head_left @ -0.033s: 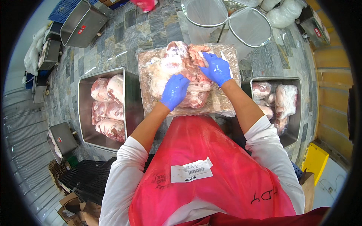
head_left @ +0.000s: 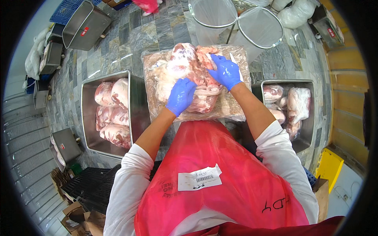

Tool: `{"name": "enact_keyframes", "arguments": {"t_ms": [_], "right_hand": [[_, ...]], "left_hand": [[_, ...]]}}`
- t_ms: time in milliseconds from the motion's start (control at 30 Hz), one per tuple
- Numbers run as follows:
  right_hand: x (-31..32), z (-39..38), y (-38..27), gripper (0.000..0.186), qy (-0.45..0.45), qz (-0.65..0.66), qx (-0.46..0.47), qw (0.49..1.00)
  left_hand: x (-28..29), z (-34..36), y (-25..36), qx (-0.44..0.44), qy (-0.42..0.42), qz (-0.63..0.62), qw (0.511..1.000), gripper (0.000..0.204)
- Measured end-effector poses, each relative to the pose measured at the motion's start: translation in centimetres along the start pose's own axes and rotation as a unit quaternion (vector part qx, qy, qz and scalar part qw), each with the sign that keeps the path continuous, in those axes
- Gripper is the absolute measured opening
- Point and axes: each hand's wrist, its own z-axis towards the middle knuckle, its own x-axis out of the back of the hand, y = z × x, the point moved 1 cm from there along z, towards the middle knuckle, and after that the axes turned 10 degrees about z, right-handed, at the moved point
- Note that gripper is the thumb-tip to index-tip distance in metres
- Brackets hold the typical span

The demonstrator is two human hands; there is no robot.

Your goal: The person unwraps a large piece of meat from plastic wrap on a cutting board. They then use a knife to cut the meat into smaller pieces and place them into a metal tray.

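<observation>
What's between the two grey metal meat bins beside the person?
The head view shows a brown, plastic-covered work surface, pink and white raw meat on it, the blue-gloved left hand and right hand, and part of the red plastic apron.

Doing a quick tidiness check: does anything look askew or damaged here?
The label on the apron sits tilted, and its upper right corner looks ragged, perhaps torn. Nothing stands out about the meat.
</observation>
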Motion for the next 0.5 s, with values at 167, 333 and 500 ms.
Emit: {"name": "enact_keyframes", "arguments": {"t_ms": [167, 333, 500], "right_hand": [[-0.1, -0.2, -0.1, 0.058, 0.013, 0.002, -0.002, 1.0], [-0.2, -0.2, 0.0, 0.058, 0.011, 0.0, -0.009, 1.0], [-0.5, 0.1, 0.6, 0.059, 0.013, 0.006, 0.0, 1.0]], "left_hand": [[0.5, -0.9, -0.4, 0.063, 0.05, -0.081, 0.993, 0.009], [1.4, -0.9, -2.6, 0.285, 0.078, -0.288, 0.911, 0.013], [1.9, -0.1, -3.5, 0.39, 0.12, -0.488, 0.771, 0.01]]}}
